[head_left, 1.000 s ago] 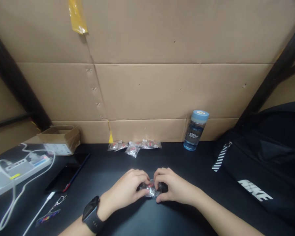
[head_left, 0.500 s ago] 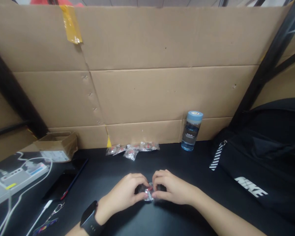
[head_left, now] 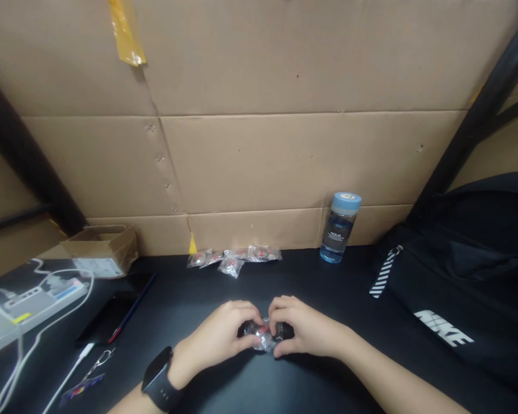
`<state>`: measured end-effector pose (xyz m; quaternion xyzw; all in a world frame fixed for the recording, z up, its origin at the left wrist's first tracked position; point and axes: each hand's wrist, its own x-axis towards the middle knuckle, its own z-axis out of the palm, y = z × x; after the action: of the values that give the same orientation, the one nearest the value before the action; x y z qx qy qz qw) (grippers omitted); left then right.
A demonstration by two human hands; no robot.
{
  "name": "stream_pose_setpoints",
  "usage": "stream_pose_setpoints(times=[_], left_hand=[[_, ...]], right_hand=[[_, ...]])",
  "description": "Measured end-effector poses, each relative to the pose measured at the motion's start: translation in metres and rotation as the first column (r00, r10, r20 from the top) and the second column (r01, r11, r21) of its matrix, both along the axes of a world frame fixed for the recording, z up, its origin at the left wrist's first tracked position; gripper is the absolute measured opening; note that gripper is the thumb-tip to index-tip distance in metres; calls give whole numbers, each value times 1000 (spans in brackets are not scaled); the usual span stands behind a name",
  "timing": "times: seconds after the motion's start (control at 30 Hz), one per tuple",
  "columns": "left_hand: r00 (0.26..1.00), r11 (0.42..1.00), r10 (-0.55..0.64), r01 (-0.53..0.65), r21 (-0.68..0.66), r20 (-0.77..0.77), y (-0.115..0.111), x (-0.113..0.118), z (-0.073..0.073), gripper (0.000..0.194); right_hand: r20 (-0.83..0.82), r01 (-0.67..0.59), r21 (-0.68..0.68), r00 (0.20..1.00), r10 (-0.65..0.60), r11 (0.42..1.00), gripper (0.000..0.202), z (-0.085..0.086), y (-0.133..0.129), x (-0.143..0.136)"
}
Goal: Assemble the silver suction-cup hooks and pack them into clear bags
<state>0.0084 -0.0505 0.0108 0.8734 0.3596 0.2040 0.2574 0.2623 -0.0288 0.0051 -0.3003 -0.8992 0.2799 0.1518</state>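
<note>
Low over the black tabletop, at the middle front, a small clear plastic packet (head_left: 264, 339) with something red in it sits between my two hands. My left hand (head_left: 231, 328) pinches its left side, thumb below and fingers above. From the other side my right hand (head_left: 297, 328) curls round the packet's right edge, with its thumb at the near corner. What lies inside the wrapping is too small to make out. Several similar clear packets (head_left: 231, 265) with red bits lie in a row at the back, by the cardboard wall.
A blue-capped water bottle (head_left: 340, 230) stands at the back right, beside a black backpack (head_left: 461, 287). On the left are a phone (head_left: 107, 319), a white power strip (head_left: 38, 305) with cables, a keyring (head_left: 99, 362) and an open cardboard box (head_left: 99, 253). A cardboard wall (head_left: 250, 161) closes the back.
The view has tilted slightly downward. My right thumb has shifted a little away from my left thumb, and more of the packet shows between my hands.
</note>
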Motion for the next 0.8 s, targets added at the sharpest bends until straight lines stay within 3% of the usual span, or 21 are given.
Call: stream_pose_setpoints(times=[0.53,0.8], left_hand=[[1000,1000,-10,10,23,-16,-3,1,4,13],[1000,1000,-11,12,29,-25,-2,1,2,14]], right_hand=[[2,6,8,1000,-6,1000,25,10,-6,-1],[13,0,17,1000,0,1000,25,6,-6,0]])
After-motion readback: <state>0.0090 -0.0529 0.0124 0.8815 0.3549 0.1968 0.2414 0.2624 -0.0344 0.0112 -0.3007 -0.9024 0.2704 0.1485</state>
